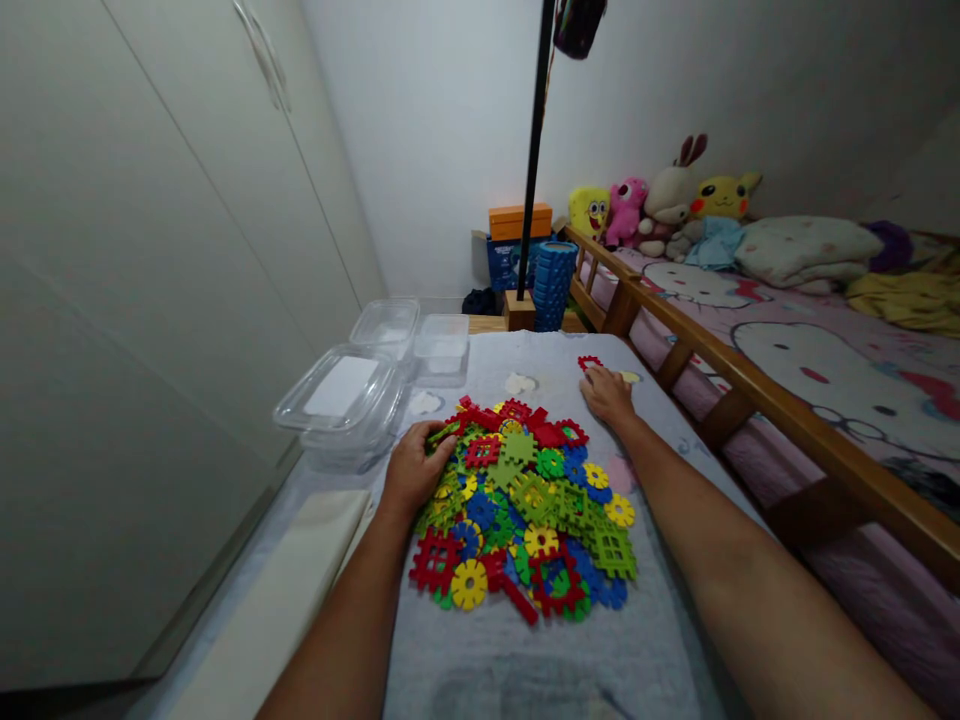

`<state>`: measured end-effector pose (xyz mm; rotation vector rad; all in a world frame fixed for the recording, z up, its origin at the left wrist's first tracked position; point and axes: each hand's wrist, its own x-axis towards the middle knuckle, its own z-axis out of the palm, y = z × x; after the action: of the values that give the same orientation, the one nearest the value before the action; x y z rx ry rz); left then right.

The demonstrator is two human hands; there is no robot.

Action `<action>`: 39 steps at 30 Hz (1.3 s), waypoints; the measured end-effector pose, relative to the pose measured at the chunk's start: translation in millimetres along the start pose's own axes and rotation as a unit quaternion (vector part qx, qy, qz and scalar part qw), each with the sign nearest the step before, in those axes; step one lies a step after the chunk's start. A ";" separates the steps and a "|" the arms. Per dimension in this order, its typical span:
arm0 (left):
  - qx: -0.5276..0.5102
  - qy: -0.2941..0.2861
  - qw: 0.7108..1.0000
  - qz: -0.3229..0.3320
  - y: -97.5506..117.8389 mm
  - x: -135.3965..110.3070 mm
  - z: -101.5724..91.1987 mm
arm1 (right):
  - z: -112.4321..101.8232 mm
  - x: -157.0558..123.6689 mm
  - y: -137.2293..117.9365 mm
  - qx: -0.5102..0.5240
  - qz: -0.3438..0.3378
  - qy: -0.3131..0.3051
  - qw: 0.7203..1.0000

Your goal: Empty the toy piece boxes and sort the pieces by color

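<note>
Big pile of toy pieces [525,500] in red, blue, green and yellow, in the middle of the bench [525,650]. Left hand [415,468] on the left edge of the pile, fingers curled over some green pieces; hard to tell if clamped on any. Right hand [606,392] just past the far right corner of the pile, fingertips down by one red piece [589,362]; hard to tell if pinching it or only touching. Hands well apart.

Might spread the pile with a hard push from the left edge and knock pieces off the bench. Toothed pieces, easy to snag: might drag others along when lifting just one. Right of the pile, a gap by the bed rail [750,400]; might lose a small piece down there.

Left of the pile and a bit behind it, three clear tubs. Nearest tub [341,400] with something white and flat showing through. Two far tubs [386,325] behind that one. No toy pieces seen in any.
</note>
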<state>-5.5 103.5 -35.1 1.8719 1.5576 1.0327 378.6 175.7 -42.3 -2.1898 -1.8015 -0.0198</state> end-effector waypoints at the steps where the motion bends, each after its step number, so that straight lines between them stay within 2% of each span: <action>1: -0.001 0.001 1.000 -0.001 -0.7 0.1 0.4 | -0.4 0.0 -0.1 0.031 0.008 0.000 0.999; 4: -0.003 0.002 1.000 -0.001 -3.2 0.6 1.4 | -3.2 -2.8 -3.6 0.126 0.025 0.003 0.992; 6: 0.000 0.002 1.000 0.001 -4.4 0.9 1.8 | -7.7 -8.4 -8.4 0.161 0.012 -0.010 0.987; 8: 0.002 0.002 1.000 0.002 -4.8 1.0 1.7 | -14.8 -16.9 -13.3 0.213 -0.021 -0.069 0.974; 11: 0.004 0.000 1.000 0.001 -3.8 0.8 0.8 | -27.9 -31.1 -16.9 0.302 -0.068 -0.207 0.928; 13: 0.000 0.000 1.000 0.001 -2.7 0.5 0.1 | -35.7 -38.5 -16.9 0.324 -0.090 -0.258 0.906; 16: -0.009 0.006 1.000 -0.001 -2.5 0.3 -0.2 | -41.9 -44.1 -16.0 0.325 -0.101 -0.286 0.896; 20: -0.018 0.003 1.000 -0.005 -6.2 1.0 1.6 | -43.4 -45.7 -15.5 0.332 -0.051 -0.336 0.880; 25: -0.019 -0.002 1.000 -0.009 -10.3 2.3 3.2 | -46.8 -45.6 -11.5 0.356 -0.059 -0.330 0.872; 28: -0.017 0.004 1.000 -0.003 -9.8 2.2 2.4 | -46.1 -45.0 -7.1 0.371 -0.060 -0.303 0.876; 32: -0.018 0.002 1.000 -0.005 -8.9 2.2 1.7 | -37.3 -43.1 1.0 0.399 -0.029 -0.195 0.896; 34: -0.018 0.001 1.000 -0.009 -9.0 2.5 1.9 | -30.9 -41.2 5.5 0.396 0.007 -0.122 0.910; 37: -0.019 0.001 1.000 -0.010 -9.3 3.0 2.2 | -21.7 -36.8 12.9 0.334 0.078 0.033 0.939; 39: -0.021 0.000 1.000 -0.008 -9.3 3.1 2.1 | -17.4 -33.7 17.9 0.289 0.119 0.123 0.942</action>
<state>-9.1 108.9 -42.8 1.8282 1.5358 1.0505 391.8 136.4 -36.5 -1.8587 -1.2015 0.2463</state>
